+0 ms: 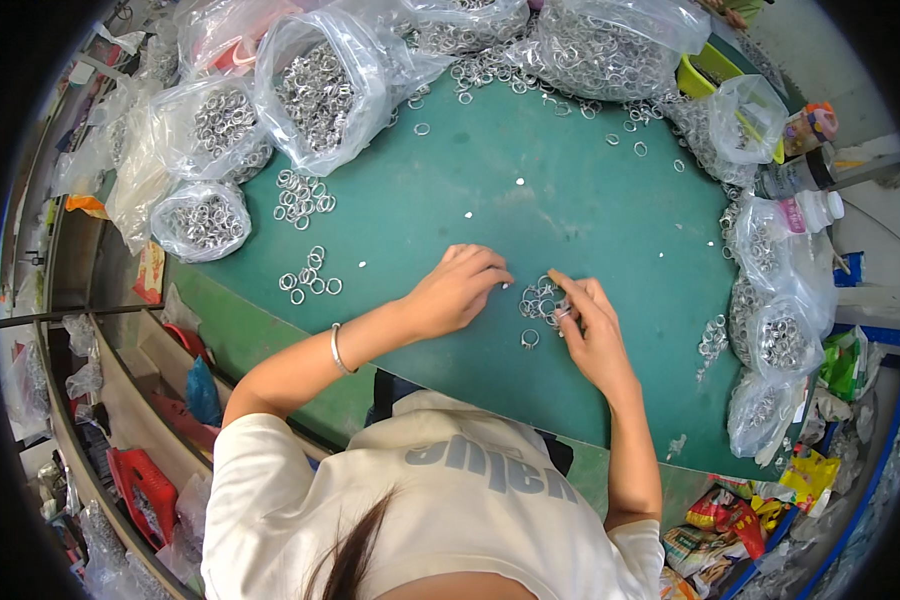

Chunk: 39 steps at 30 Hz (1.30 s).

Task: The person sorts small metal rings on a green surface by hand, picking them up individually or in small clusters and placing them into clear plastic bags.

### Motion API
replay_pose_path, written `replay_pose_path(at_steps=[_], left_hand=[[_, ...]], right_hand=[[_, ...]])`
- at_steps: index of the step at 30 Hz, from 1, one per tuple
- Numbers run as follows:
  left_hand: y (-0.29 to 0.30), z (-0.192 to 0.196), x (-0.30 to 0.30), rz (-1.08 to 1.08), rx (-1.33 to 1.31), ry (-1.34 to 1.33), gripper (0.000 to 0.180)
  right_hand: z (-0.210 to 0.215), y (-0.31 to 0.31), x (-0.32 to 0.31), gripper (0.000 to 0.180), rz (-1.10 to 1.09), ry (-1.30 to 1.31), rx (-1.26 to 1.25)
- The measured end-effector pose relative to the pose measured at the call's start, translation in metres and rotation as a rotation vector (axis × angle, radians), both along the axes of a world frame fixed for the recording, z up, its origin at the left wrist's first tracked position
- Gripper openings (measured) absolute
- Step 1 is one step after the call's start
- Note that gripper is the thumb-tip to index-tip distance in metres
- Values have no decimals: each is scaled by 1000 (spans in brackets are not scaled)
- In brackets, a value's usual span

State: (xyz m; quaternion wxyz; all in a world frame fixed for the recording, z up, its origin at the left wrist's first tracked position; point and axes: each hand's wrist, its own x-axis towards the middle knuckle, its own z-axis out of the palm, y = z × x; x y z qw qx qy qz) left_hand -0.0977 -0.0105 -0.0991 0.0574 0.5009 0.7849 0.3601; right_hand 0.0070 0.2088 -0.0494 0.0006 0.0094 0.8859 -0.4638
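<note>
My left hand (460, 290) is over the middle of the green table, its fingers closed in a pinch. A tiny pale speck shows at the fingertips, too small to name. Just to the right, my right hand (592, 325) curls beside a small heap of silver-coloured rings (538, 300). Its thumb and fingers close on a ring (562, 313), partly covered by them, while the index finger reaches along the heap's far side. One loose ring (529, 339) with a raised setting lies at the near side of that heap.
Ring clusters lie farther left, one larger (303, 198) and one smaller (310, 280). Clear plastic bags full of rings (315, 95) line the far and left edges; more bags (780, 340) stand on the right. A bottle (818, 212) and a yellow-green basket (705, 72) stand there too.
</note>
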Motion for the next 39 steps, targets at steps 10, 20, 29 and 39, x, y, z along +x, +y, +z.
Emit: replay_pose_path(at_steps=[10, 20, 29, 39], left_hand=[[-24, 15, 7, 213, -98, 126, 42], [-33, 22, 8, 241, -106, 90, 34], [-29, 27, 26, 326, -69, -27, 36], [-17, 36, 44, 251, -108, 164, 32]], right_hand=[[9, -17, -14, 40, 176, -84, 227], [3, -16, -3, 35, 68, -68, -122], [7, 11, 28, 43, -51, -371, -1548], [-4, -37, 35, 30, -135, 103, 155]])
